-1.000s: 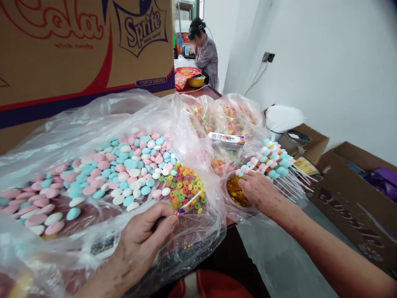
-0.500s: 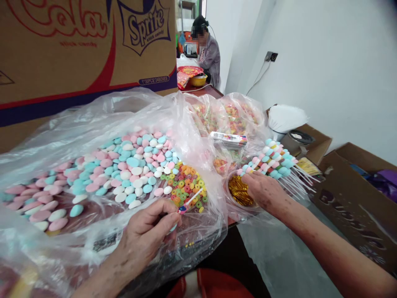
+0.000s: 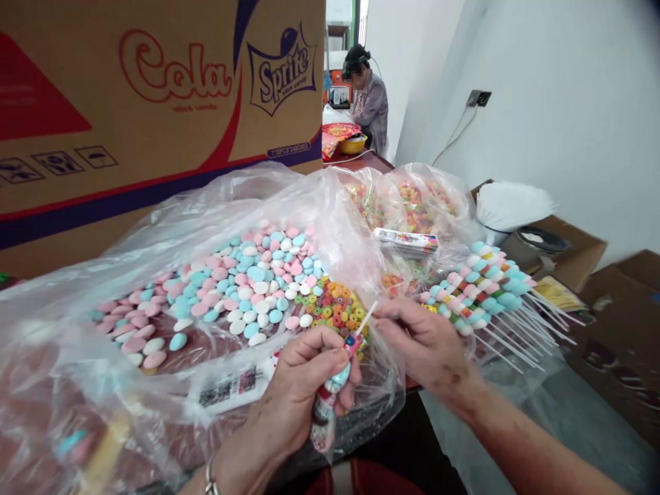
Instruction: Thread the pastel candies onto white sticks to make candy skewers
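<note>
Our left hand (image 3: 299,388)'s grip clamped round a wrapped candy (image 3: 324,409), near and central, our right hand (image 3: 427,344) up at its white stick (image 3: 366,319), pinched or not we cannot tell, ring candies (image 3: 335,302) just beyond, pastel candies (image 3: 252,289) left, candy skewers (image 3: 479,285) right

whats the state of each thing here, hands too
left hand, closed around the candy stick
candy stick, wrapped, tilted, white end sticking out
right hand, fingertips at that white end, grip unclear
pastel candies, loose, spread out
ring candies, loose, heaped
skewers, loaded, piled
plastic, crumpled
</note>
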`<act>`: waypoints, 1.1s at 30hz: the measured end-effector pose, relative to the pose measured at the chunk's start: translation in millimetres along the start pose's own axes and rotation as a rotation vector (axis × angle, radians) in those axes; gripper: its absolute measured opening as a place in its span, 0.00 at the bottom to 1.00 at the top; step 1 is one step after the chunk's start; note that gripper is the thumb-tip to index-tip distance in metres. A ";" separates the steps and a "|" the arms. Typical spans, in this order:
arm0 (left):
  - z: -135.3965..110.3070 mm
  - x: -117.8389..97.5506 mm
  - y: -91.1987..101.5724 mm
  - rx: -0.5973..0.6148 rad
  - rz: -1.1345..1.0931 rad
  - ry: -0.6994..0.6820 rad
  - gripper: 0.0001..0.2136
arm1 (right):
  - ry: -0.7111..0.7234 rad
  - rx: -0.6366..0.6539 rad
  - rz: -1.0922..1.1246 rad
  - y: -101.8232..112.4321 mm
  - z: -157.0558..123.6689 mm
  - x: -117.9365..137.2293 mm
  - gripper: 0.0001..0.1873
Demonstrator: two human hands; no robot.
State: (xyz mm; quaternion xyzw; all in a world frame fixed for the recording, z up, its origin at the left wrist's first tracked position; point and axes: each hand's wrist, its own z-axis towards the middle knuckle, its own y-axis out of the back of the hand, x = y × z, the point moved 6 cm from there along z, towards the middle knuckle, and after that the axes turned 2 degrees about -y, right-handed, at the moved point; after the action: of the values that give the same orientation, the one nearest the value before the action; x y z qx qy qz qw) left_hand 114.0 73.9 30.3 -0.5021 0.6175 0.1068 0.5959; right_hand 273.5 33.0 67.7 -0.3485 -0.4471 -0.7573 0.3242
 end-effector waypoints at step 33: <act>12.0 7.2 16.1 0.190 0.362 0.329 0.05 | 0.815 0.240 -0.559 -46.2 -16.5 24.9 0.11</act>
State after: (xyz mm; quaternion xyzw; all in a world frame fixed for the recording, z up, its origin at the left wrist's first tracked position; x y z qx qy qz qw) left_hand 111.0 86.7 13.4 -0.3357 0.7933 0.0700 0.5030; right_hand 218.9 31.6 61.3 0.1481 -0.4442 -0.8330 0.2948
